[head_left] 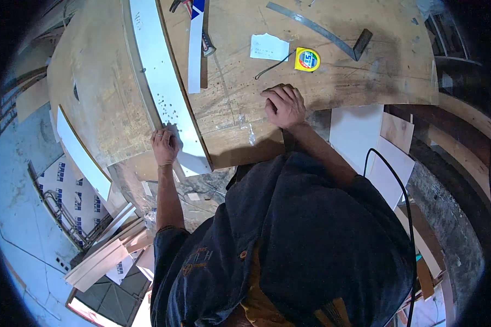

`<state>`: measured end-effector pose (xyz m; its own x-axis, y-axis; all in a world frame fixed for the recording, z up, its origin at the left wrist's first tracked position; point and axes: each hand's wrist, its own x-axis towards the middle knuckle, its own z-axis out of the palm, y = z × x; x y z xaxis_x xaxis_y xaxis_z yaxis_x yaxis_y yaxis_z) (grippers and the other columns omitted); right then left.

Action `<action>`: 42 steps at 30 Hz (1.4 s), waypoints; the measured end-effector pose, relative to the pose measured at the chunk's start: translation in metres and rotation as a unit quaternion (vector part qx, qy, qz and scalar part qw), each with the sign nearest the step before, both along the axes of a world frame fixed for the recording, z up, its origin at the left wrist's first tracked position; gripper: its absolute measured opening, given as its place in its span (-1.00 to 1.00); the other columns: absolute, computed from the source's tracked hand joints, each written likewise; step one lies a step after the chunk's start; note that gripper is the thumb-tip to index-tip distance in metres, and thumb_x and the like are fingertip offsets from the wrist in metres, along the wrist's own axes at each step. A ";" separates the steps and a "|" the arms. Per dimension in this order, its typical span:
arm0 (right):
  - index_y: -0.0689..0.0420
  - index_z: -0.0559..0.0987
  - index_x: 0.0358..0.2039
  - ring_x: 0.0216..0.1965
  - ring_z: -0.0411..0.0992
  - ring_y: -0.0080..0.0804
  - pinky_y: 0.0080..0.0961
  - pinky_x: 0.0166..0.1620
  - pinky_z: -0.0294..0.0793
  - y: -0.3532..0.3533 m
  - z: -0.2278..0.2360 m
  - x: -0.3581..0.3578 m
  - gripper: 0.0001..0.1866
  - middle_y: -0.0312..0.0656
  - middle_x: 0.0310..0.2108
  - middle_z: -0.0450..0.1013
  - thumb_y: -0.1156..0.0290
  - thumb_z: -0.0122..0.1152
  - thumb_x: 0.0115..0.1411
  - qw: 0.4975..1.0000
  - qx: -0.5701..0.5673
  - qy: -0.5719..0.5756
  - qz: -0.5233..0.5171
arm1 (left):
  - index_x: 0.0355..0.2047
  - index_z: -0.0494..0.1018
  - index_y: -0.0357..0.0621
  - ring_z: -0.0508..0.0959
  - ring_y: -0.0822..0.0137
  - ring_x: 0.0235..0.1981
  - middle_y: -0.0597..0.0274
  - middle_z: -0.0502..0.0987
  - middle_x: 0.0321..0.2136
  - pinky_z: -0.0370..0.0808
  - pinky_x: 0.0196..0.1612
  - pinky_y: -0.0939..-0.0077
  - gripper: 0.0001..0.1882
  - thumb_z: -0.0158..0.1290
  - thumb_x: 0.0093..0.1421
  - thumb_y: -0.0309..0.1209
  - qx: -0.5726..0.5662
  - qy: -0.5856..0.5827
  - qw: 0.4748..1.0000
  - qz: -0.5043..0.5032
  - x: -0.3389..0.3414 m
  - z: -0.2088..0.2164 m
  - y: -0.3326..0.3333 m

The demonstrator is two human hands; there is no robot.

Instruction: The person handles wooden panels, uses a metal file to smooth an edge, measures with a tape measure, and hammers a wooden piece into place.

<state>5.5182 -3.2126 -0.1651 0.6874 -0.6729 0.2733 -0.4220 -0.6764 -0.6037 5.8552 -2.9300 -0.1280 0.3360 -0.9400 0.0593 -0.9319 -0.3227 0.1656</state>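
Note:
My left hand (pixel 165 145) grips the near end of a long white laminated board (pixel 161 71) that runs away from me along the left part of a plywood workbench (pixel 229 120). My right hand (pixel 285 106) rests flat, palm down, on the bare plywood near the bench's front edge, fingers spread, holding nothing. A yellow tape measure (pixel 307 59) lies a short way beyond that hand, with a white paper slip (pixel 268 47) to its left. A narrower white strip (pixel 195 49) lies beside the long board.
A steel try square (pixel 333 34) lies at the far right of the bench. White and wooden offcuts (pixel 390 152) are stacked to the right below the bench, crossed by a black cable (pixel 403 191). More boards and strips (pixel 106 245) lie on the floor at lower left.

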 end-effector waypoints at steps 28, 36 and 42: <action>-0.04 0.61 -0.36 -0.31 0.42 -0.36 -0.38 -0.18 0.35 -0.005 -0.010 0.006 -0.79 -0.36 -0.39 0.50 0.40 0.19 -0.10 0.998 -0.056 -0.033 -0.001 | -0.43 0.44 0.00 0.50 0.18 -0.19 0.22 0.52 -0.32 0.31 0.08 0.19 -0.86 0.09 -0.06 -0.47 0.008 -0.013 1.000 -0.002 -0.002 0.001 -0.007; -0.04 0.61 -0.34 -0.25 0.41 -0.34 -0.35 -0.10 0.41 -0.005 -0.009 0.005 -0.79 -0.34 -0.34 0.50 0.34 0.17 -0.05 1.000 -0.004 0.003 0.017 | -0.41 0.44 0.01 0.51 0.18 -0.18 0.23 0.53 -0.30 0.30 0.09 0.18 -0.85 0.10 -0.06 -0.45 0.023 -0.007 1.000 -0.001 0.001 -0.002 -0.003; -0.11 0.63 -0.31 -0.24 0.45 -0.37 -0.39 -0.10 0.45 -0.004 -0.008 0.005 -0.78 -0.41 -0.25 0.52 0.38 0.22 -0.03 1.000 0.009 0.010 0.010 | -0.40 0.45 0.00 0.51 0.17 -0.17 0.23 0.53 -0.29 0.28 0.14 0.11 -0.85 0.11 -0.05 -0.45 0.024 -0.002 1.000 0.013 0.002 -0.003 -0.002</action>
